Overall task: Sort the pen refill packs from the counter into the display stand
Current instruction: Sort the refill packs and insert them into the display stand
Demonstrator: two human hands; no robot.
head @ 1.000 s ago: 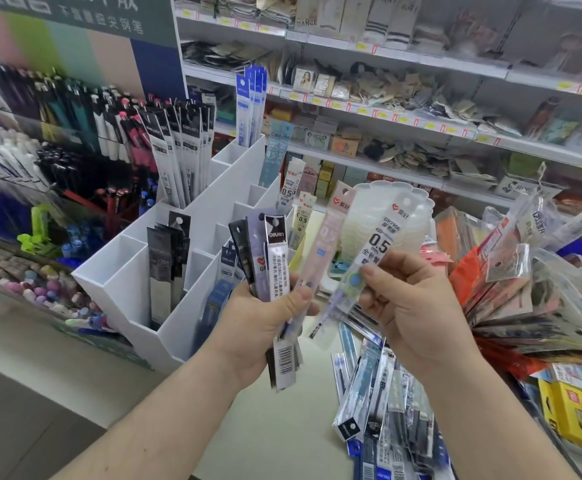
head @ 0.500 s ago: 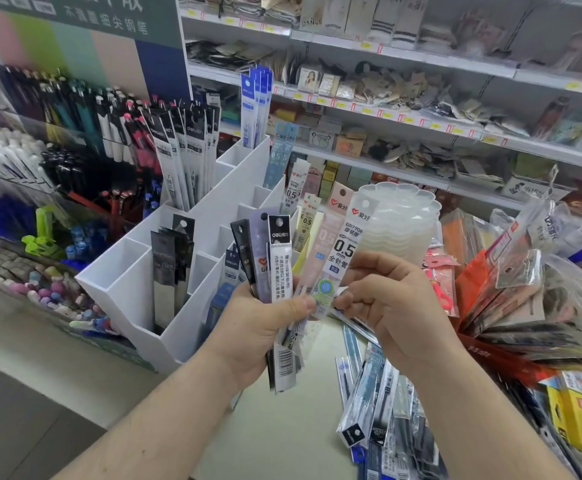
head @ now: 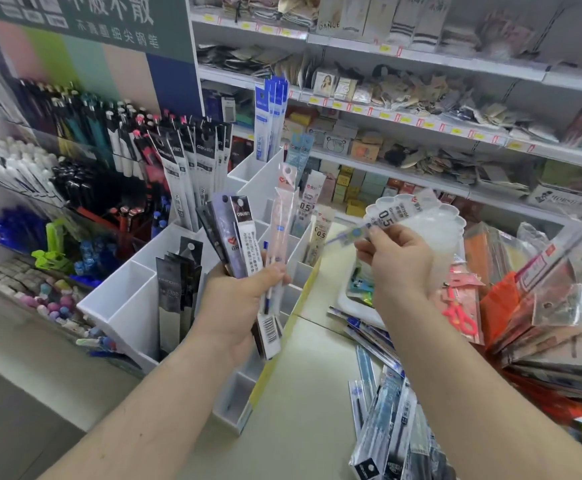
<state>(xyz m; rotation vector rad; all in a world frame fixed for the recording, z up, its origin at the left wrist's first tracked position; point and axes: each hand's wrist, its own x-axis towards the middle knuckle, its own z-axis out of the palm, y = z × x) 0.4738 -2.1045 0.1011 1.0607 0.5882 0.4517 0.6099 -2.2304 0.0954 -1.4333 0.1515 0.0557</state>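
My counter (head: 303, 420) carries the white display stand (head: 123, 306) at ten o'clock, loose refill packs (head: 390, 427) at five o'clock, and an orange-edged heap of packets (head: 539, 317) at three o'clock.

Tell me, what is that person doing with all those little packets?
A person is sorting pen refill packs. The left hand grips a fanned bunch of packs. The right hand pinches a single pack marked 0.5, held sideways near the white display stand. More packs lie loose on the counter, not yet sorted.
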